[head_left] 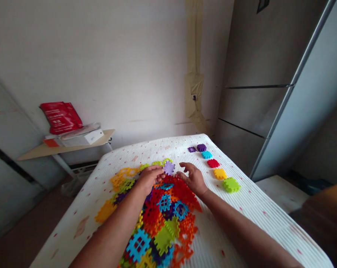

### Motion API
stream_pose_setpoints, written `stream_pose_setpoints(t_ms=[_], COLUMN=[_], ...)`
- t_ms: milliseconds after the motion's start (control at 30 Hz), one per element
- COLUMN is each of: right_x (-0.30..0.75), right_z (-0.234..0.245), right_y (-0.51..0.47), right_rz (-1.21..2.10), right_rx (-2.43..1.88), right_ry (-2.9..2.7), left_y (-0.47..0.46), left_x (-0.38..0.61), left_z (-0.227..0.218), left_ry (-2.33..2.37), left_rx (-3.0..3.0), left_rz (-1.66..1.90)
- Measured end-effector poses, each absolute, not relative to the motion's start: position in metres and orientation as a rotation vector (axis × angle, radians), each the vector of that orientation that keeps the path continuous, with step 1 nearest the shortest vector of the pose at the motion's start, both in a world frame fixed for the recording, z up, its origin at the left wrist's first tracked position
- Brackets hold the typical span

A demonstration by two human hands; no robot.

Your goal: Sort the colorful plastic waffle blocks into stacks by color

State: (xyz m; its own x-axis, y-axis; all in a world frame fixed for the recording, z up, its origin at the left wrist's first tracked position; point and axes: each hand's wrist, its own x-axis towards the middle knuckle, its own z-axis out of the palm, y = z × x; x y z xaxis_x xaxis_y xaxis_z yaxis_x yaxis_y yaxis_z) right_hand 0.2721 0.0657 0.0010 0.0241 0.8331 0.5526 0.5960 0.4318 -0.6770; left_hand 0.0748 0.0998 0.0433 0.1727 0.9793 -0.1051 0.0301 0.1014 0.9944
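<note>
A heap of flat plastic interlocking tiles point(162, 219) in red, orange, blue, green and yellow lies on a white dotted mattress point(257, 208). My left hand point(150, 176) rests on the heap's far end and pinches a light purple tile point(169, 167) between its fingertips. My right hand point(192, 176) lies just to the right of it, over red tiles, fingers spread and holding nothing. A row of sorted tiles runs along the right side: dark purple point(201, 147), cyan point(206, 154), red point(213, 163), yellow point(220, 173), green point(231, 184).
A low shelf point(64, 147) at the left holds a red bag point(60, 117) and a white box point(83, 137). A grey wardrobe point(269, 111) stands at the right, and a pale wall lies behind the mattress.
</note>
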Motion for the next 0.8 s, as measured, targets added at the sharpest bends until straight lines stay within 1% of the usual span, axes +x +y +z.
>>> stream_pose_setpoints(t_ms=[133,233,467,633,700,800], right_x=[0.257,0.252,0.249,0.277,0.306,0.36], right_z=[0.019,0.025,0.029,0.048,0.06,0.075], right_y=[0.058,0.057,0.059,0.082,0.105,0.148], right_rz=[0.131,0.089,0.131,0.15,0.106,0.087], right_rx=[-1.208,-1.241,-1.248,-1.233,-1.337,-1.671], right_ry=[-1.85,-1.91,-1.901,-1.947,-1.988,-2.024], left_y=[0.091,0.086,0.079,0.075,0.074,0.07], left_x=[0.08,0.083,0.09,0.083,0.064,0.012], left_z=[0.042,0.04,0.039,0.059,0.071,0.08], left_ry=[1.079,1.054,1.003,1.099,1.211,1.484], left_rx=[1.183,1.161,1.165,1.37,1.443,1.492], left_rz=[1.001,1.022,1.031,1.01,1.085,1.198])
